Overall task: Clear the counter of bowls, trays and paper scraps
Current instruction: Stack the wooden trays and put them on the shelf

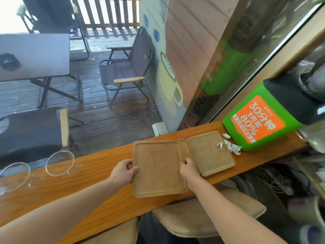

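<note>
A large brown wooden tray [158, 168] lies on the orange wooden counter [98, 196], overhanging its near edge. My left hand [124, 172] grips the tray's left rim and my right hand [190, 169] grips its right rim. A second tray [210, 152] lies to the right, and the edge of a third [184, 148] shows between them. White paper scraps [230, 146] lie at the second tray's far right corner. Two clear glass bowls [59, 162] [13, 175] stand at the counter's left end.
A green box with an orange label [260, 118] stands on the counter's right end, touching the scraps. Beige stool seats [207, 219] sit below the counter's near edge. Beyond the counter are folding chairs [123, 73], a grey table [35, 55] and a wet wooden deck.
</note>
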Demonstrator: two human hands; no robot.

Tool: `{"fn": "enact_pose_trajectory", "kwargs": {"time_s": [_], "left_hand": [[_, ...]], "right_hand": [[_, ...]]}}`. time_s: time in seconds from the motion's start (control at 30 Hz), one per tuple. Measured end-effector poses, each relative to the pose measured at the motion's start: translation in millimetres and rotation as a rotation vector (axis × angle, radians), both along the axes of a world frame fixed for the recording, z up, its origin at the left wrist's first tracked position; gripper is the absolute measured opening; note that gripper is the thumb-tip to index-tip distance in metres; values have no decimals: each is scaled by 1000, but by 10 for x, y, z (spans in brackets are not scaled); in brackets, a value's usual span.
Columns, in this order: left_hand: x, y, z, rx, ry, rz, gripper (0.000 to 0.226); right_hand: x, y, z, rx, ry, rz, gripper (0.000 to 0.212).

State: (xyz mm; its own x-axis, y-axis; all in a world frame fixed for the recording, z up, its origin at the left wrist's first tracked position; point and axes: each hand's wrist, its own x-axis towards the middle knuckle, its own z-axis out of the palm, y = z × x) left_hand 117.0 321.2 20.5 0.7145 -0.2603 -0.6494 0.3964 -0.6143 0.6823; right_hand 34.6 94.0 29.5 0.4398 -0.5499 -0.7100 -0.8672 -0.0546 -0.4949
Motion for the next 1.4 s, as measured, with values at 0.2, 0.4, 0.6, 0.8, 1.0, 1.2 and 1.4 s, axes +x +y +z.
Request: {"fn": "enact_pose_trajectory", "kwargs": {"time_s": [0.2,0.4,0.6,0.8,1.0,1.2,1.4], "left_hand": [[-131,-613,-180,62,30,22,12],[-257,-961,-425,174,46,105,21],[-186,-1094,-649,251,40,183,10],[-144,-1166,-800,314,51,179,18],[-103,-1185,-821,322,45,140,18],[-82,-1200,-823,344,6,84,9],[-68,-1186,-844,376,-57,-27,9]], "right_hand": [[-25,-697,-140,-31,3,71,46],[67,-1101,-413,-9,33,185,45],[228,-1181,-622,-36,41,273,45],[284,-1133,-720,-94,38,272,43],[268,-1094,-727,-206,41,248,42],[263,-1133,-740,-212,34,233,41],[225,-1155,-745,-236,-3,218,39]]}}
